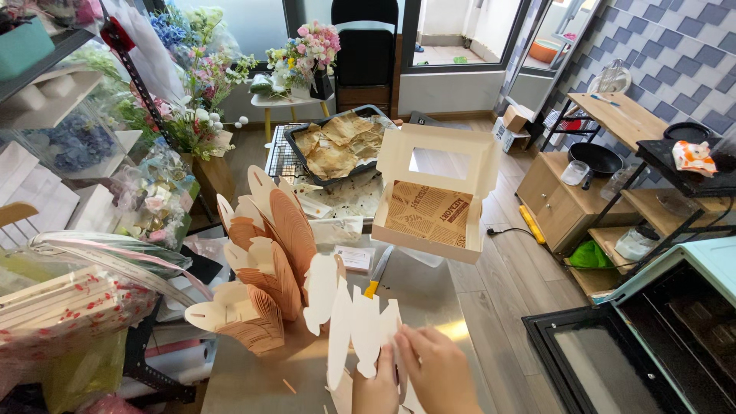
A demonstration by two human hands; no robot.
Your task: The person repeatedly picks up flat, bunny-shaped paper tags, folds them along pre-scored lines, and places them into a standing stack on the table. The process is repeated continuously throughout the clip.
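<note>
While one white window-lidded cardboard box (434, 201) lined with brown printed paper stands assembled at the steel table's (429, 287) far edge, both hands, left (376, 392) and right (438, 376), pinch an unfolded white cardboard box blank (360, 333) at the near edge. Many flat white-and-brown blanks (264, 264) wait stacked upright just left of it.

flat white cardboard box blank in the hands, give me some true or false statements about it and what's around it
1. Both hands, the left hand and the right hand, hold the flat white cardboard box blank. True.
2. The white window-lid cardboard box is shut. False: its lid stands open, showing brown printed paper lining.
3. A stack of folded brown-and-white cardboard blanks stands left of the hands. True.
4. The dark baking tray is bare. False: it holds crumpled brown paper.
5. The oven door at lower right is closed. False: it hangs open.
</note>
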